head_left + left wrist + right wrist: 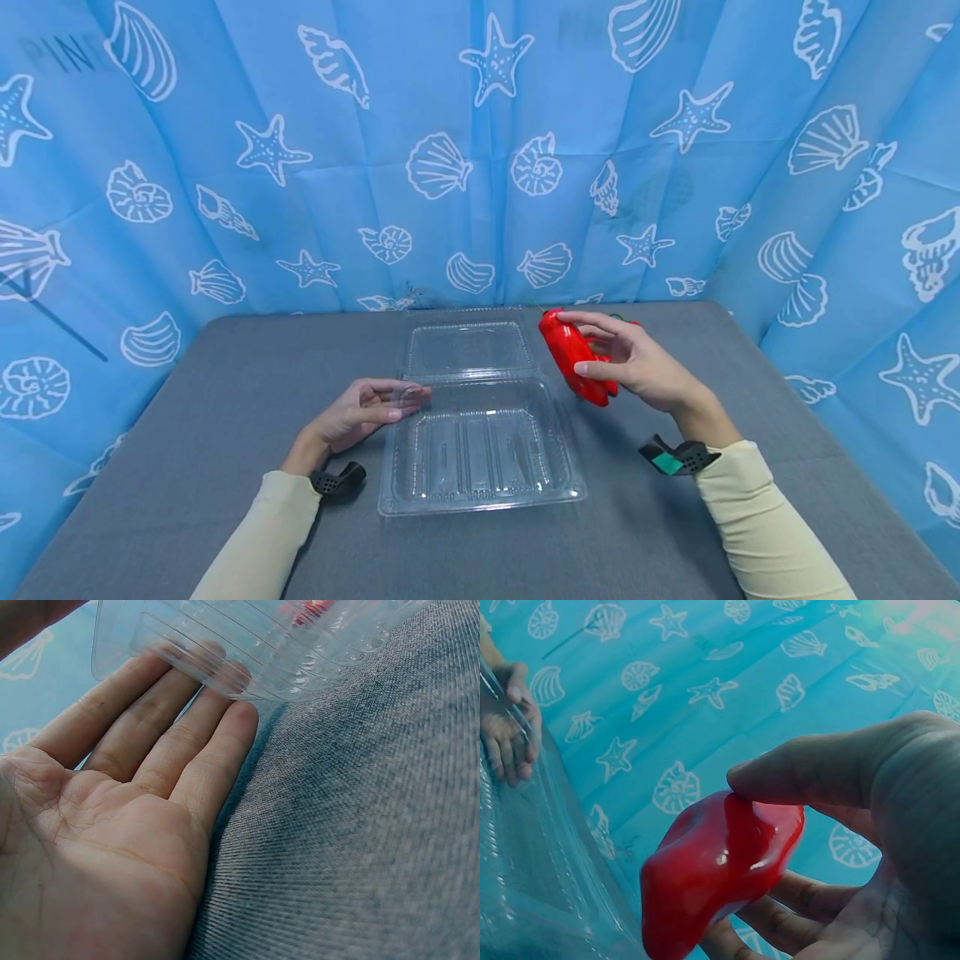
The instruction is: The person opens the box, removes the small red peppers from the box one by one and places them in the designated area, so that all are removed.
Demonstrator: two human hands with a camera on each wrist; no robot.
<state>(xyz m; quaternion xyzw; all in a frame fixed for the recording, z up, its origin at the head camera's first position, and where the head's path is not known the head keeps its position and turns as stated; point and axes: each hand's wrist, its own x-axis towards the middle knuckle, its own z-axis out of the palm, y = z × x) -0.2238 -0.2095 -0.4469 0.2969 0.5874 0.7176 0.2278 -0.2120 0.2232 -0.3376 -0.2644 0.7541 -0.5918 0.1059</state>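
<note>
A clear plastic clamshell container (480,504) lies open on the table, its lid (468,350) folded back toward the curtain. My right hand (637,358) holds a glossy red pepper (566,350) in the air to the right of the container. In the right wrist view the thumb presses one side of the red pepper (720,862) and the fingers support the other. At the container's left edge is my left hand (367,412), fingers extended. The left wrist view shows these fingers (187,742) nearly straight, their tips at the clear plastic wall (277,652).
More red with a bit of green (634,323) shows behind my right hand, mostly hidden by it. The grey cloth-covered table (262,367) ends at a blue curtain (480,225) with white shells and starfish.
</note>
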